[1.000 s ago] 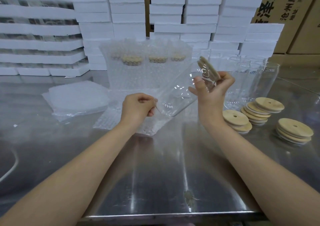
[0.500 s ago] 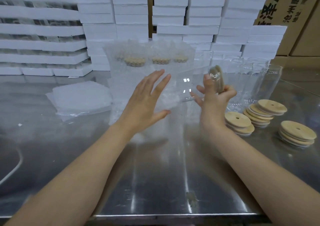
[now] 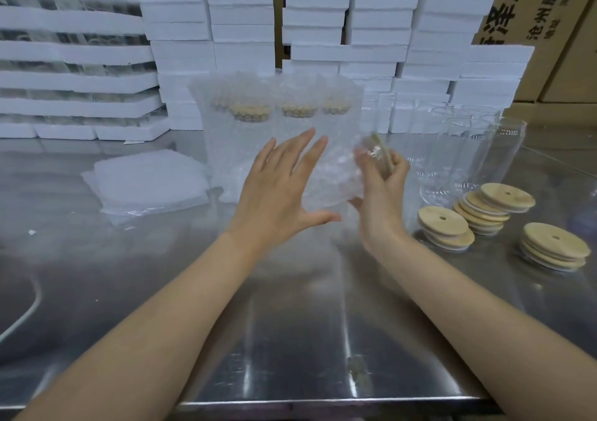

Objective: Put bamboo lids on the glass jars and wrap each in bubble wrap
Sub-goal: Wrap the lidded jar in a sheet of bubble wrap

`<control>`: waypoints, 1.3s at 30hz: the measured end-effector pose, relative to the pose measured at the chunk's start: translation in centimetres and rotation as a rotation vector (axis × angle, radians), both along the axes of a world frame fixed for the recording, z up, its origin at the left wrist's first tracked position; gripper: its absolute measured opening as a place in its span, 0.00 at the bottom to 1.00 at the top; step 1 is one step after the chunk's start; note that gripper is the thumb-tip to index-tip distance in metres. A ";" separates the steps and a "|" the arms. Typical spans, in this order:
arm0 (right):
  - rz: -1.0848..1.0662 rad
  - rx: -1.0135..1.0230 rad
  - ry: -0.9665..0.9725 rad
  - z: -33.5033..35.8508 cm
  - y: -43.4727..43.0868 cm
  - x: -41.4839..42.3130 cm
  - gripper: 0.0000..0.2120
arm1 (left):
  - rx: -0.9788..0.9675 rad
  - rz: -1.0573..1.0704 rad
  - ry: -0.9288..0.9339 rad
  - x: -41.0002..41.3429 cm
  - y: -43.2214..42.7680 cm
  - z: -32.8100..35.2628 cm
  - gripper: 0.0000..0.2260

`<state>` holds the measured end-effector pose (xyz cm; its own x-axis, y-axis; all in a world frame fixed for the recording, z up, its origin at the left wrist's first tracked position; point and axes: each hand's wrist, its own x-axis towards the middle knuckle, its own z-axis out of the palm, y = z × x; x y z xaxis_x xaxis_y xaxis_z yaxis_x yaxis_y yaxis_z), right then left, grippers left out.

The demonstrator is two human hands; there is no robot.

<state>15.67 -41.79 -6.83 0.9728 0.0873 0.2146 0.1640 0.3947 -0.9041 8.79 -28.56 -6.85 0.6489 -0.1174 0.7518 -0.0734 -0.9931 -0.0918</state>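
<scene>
At mid-frame our right grip (image 3: 379, 191) curls round the lidded end of a jar (image 3: 363, 147), whose lid (image 3: 382, 154) shows edge-on toward the right. Bubble wrap (image 3: 326, 181) lies over the jar's body, all of it blurred. Our left grip (image 3: 277, 191) has straight, spread fingers laid against the wrap and clasps nothing. The jar is held above the steel surface (image 3: 290, 323). Behind it stand wrapped jars (image 3: 277, 120). Bare jars (image 3: 468, 149) stand at right, with three lid stacks (image 3: 444, 227) in front of them. Wrap sheets (image 3: 148, 181) lie at left. Foam boxes (image 3: 245, 17) fill the top, cartons (image 3: 555, 33) the upper right.
</scene>
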 end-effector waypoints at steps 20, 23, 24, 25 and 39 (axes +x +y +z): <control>0.181 -0.228 -0.242 1.4 -0.4 -0.1 0.15 | -0.199 0.167 -0.017 -0.1 1.3 0.3 0.47; 0.369 0.387 -0.103 3.3 -1.9 0.4 0.10 | -0.572 0.012 -0.081 -0.5 0.9 0.7 0.47; 0.393 0.496 -0.055 3.5 -2.4 0.8 0.11 | -0.722 -0.081 -0.094 -0.6 0.7 0.9 0.45; 0.380 0.505 -0.028 3.6 -2.8 1.1 0.12 | -0.849 -0.171 -0.104 -0.7 0.4 1.1 0.43; 0.513 -0.311 -0.385 -1.0 -1.3 1.8 0.30 | -1.547 -0.476 0.227 0.6 0.6 0.4 0.26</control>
<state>17.43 -43.08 -7.85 0.6528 0.6270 0.4251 0.3566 0.2407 -0.9027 9.35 -27.92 -6.43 0.8841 0.4032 0.2363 -0.2547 -0.0081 0.9670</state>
